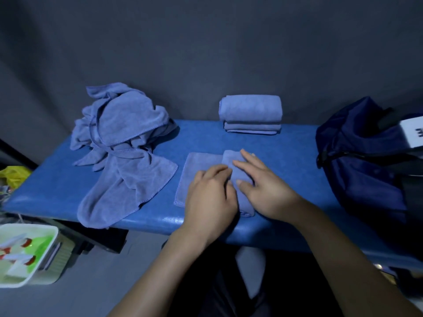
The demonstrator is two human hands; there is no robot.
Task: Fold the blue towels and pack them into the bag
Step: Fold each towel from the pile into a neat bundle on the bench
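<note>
Both hands down on the part-folded towel [201, 165], side by side at the near edge of the worktop [55, 184]. Left hand [211, 193] knuckles up, fingers bent over the fold line, pressing; right hand [261, 184] flat, fingers straight and spread across the doubled-over flap. Holding nothing, just pressing cloth. Soft, napped microfibre with a stitched hem, single layer showing out to the left of the left hand, thicker folded strip under the right.

Beyond the fingertips, at the far edge: stack of folded towels [250, 114], neat rounded rectangles, plump top one over thinner ones. Well left of the left hand: heap of unfolded towels [121, 138], crumpled, one tail draped over the near worktop edge. Worktop itself smooth, padded, glossy blue.

Well right of the right hand: dark navy bag [361, 170], slack fabric, mouth open, a white object [414, 136] and dark strap showing at the top; contents otherwise hidden.

Down low, left of the left forearm: white tub [49, 252] holding blurred white, red and green items.
</note>
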